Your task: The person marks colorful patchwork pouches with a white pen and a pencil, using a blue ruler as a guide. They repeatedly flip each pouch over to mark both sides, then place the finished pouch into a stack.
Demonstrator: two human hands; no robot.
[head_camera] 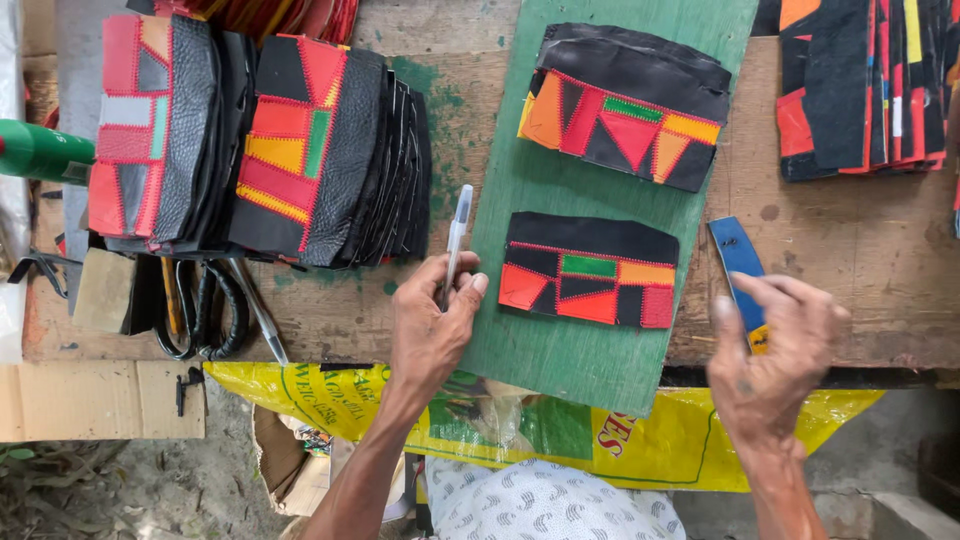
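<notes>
Head view: left hand has its grip closed around a clear pen at the green board's edge. Right hand pinches a blue strip on the wooden surface, just beside the patchwork leather piece lying on the board.

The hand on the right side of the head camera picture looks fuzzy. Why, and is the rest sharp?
In the head view, the right hand is smeared by motion blur, and the blue strip it holds is soft too. The left hand with the pen is sharper. The patchwork pieces on the green board are crisp, in soft even daylight with no glare.
</notes>
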